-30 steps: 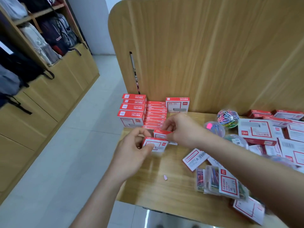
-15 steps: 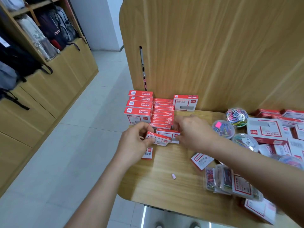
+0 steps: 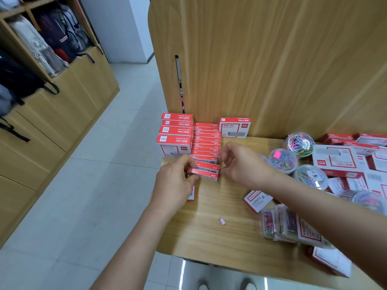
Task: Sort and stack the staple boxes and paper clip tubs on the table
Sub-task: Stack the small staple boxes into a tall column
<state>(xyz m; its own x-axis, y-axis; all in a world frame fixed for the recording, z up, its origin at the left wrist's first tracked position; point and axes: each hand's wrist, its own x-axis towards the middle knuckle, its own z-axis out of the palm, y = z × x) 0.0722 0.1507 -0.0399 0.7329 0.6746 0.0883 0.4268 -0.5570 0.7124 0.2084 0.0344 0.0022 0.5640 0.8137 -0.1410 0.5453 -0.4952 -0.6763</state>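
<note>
A row of small red staple boxes (image 3: 206, 141) stands on edge at the table's far left, beside a stack of larger red and white boxes (image 3: 176, 132). At the near end of the row sits a small red staple box (image 3: 204, 173). My left hand (image 3: 178, 181) pinches its left end. My right hand (image 3: 240, 164) touches its right end with curled fingers. Clear paper clip tubs (image 3: 299, 143) full of coloured clips stand to the right.
A wooden partition (image 3: 272, 59) rises behind the wooden table (image 3: 209, 231). Loose boxes (image 3: 335, 160) and flat clip packs (image 3: 282, 225) crowd the right side. One box (image 3: 235, 127) leans against the partition. A small pink bit (image 3: 222, 221) lies mid-table. Floor drops off left.
Both hands carried the small box from above the table forward and set it against the near end of the row. The view also moved closer.
</note>
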